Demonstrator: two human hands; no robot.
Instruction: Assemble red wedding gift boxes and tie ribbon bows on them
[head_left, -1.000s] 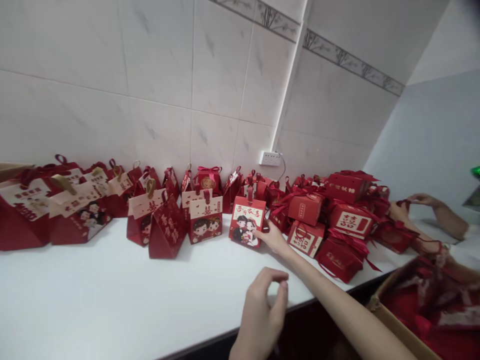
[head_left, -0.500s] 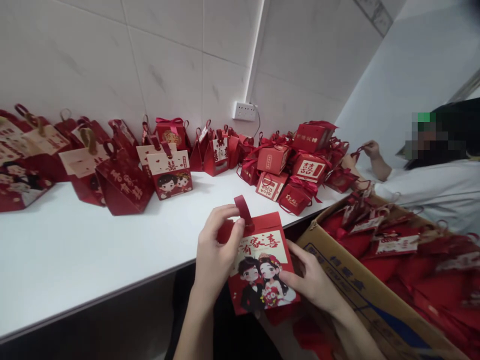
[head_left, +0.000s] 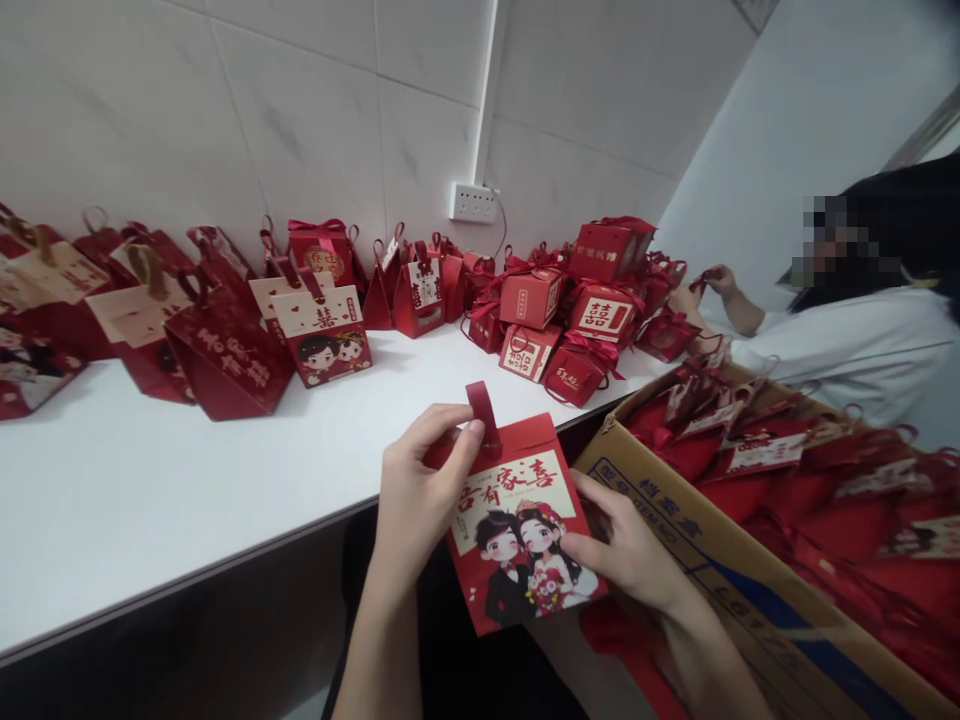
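Note:
I hold a red gift box (head_left: 517, 530) with a cartoon bride and groom and a red loop handle on top, in front of me below the counter edge. My left hand (head_left: 416, 500) grips its upper left corner, with fingers pinched near the handle. My right hand (head_left: 626, 550) holds its lower right side, thumb on the front. Both hands are closed on the box.
A white counter (head_left: 150, 500) carries a row of red gift boxes (head_left: 322, 335) along the tiled wall and a heap of ribboned red boxes (head_left: 592, 310). An open cardboard carton (head_left: 720, 550) of red boxes sits at right. Another person's hands (head_left: 712, 285) work at the far right.
My right hand took the cartoon box off the counter and brought it toward me; both hands now hold it. The view has swung down and to the right.

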